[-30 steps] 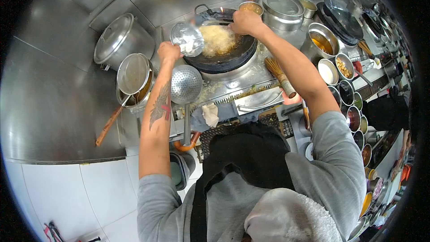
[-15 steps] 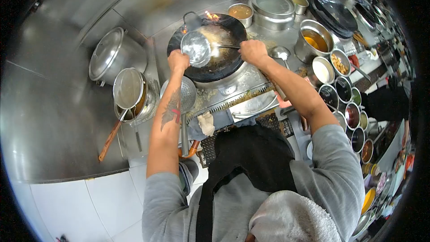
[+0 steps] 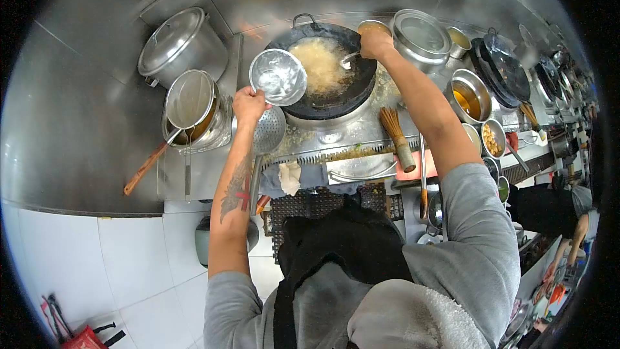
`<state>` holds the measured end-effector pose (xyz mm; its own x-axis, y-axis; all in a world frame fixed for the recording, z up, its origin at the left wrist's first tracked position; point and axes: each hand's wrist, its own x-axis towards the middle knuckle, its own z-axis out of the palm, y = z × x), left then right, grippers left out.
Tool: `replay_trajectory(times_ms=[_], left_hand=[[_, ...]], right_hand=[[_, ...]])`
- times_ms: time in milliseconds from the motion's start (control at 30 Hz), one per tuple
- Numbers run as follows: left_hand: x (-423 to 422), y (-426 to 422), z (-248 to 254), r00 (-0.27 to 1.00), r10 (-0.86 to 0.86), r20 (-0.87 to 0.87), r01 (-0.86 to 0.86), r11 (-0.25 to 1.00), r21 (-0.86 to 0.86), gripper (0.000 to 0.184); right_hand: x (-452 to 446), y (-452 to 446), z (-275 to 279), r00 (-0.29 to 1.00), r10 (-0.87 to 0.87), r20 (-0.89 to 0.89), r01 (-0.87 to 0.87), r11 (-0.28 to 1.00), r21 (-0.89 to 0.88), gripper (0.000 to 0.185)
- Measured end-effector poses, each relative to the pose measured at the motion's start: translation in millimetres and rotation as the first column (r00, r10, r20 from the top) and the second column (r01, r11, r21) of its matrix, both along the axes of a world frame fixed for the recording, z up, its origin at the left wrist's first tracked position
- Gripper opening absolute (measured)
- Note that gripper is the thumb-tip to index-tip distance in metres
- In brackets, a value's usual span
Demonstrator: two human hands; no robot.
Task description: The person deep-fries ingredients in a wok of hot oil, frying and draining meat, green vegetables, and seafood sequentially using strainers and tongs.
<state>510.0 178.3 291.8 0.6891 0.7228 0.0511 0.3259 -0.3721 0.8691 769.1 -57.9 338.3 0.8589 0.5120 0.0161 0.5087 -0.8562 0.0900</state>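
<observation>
My left hand [image 3: 250, 105] grips the rim of a shiny metal bowl [image 3: 278, 77] at the left edge of the black wok [image 3: 358, 87]. The bowl is tilted with its inside facing me. Pale foaming liquid [image 3: 316, 64] bubbles in the wok. My right hand [image 3: 376, 44] is closed at the wok's back right, in front of a pot of brown liquid [image 3: 374, 24]. From it a long-handled metal utensil [image 3: 349, 59] reaches into the wok; its far end is hidden by the foam.
On the left stand a lidded pot [image 3: 184, 45] and a strainer [image 3: 190, 100] over a container. A perforated skimmer [image 3: 268, 130] lies by my left forearm. A bamboo brush [image 3: 395, 136] lies before the wok. To the right are a pot of orange liquid [image 3: 470, 100] and several small containers.
The bowl has moved from over the wok to its left edge. My right hand has shifted toward the wok's back right. Foam now shows more plainly; the flames at the back rim are gone from view.
</observation>
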Motion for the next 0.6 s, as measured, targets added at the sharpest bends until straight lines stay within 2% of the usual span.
replay_trajectory(times_ms=[100,200,267,367,400,433,500,533,567,600], left_hand=[[-14.8,5.8,-5.3,0.999,-0.037,0.017,0.038,0.997,-0.072,0.025],[-30.5,24.3,-32.4,0.992,-0.077,0.102,0.093,0.982,-0.163,0.026],[-47.3,26.0,-30.8,0.987,-0.109,0.119,0.130,0.973,-0.190,0.027],[-69.5,28.5,-33.1,0.977,-0.165,0.133,0.194,0.949,-0.250,0.027],[-75.7,28.8,-34.2,0.972,-0.195,0.130,0.225,0.933,-0.281,0.026],[-81.5,28.8,-37.7,0.970,-0.208,0.127,0.237,0.929,-0.286,0.026],[-92.9,32.0,-43.2,0.951,-0.207,0.228,0.289,0.856,-0.429,0.021],[-97.8,30.4,-42.8,0.949,-0.223,0.223,0.300,0.856,-0.421,0.021],[-101.6,27.2,-42.2,0.956,-0.169,0.241,0.267,0.843,-0.467,0.023],[-101.7,22.7,-40.9,0.960,-0.116,0.257,0.237,0.825,-0.513,0.024]], right_hand=[[-23.2,-9.1,-3.4,0.999,-0.040,-0.012,0.040,0.999,0.029,0.027],[-53.9,-15.0,0.1,0.983,-0.175,-0.054,0.180,0.978,0.107,0.030],[-67.6,-22.3,2.1,0.949,-0.173,-0.264,0.214,0.968,0.135,0.031],[-86.4,-23.7,-1.0,0.952,-0.222,-0.212,0.267,0.940,0.213,0.033],[-85.7,-28.3,3.2,0.885,-0.203,-0.419,0.331,0.907,0.261,0.033],[-84.7,-33.5,-2.3,0.881,-0.217,-0.421,0.345,0.903,0.255,0.033],[-79.6,-42.7,-18.2,0.934,-0.330,-0.137,0.357,0.861,0.362,0.032],[-87.0,-50.6,-17.2,0.944,-0.307,-0.118,0.328,0.860,0.390,0.030],[-97.8,-58.4,-21.2,0.939,-0.321,-0.123,0.343,0.850,0.399,0.030],[-109.0,-66.3,-27.4,0.956,-0.275,-0.097,0.286,0.813,0.507,0.031]])
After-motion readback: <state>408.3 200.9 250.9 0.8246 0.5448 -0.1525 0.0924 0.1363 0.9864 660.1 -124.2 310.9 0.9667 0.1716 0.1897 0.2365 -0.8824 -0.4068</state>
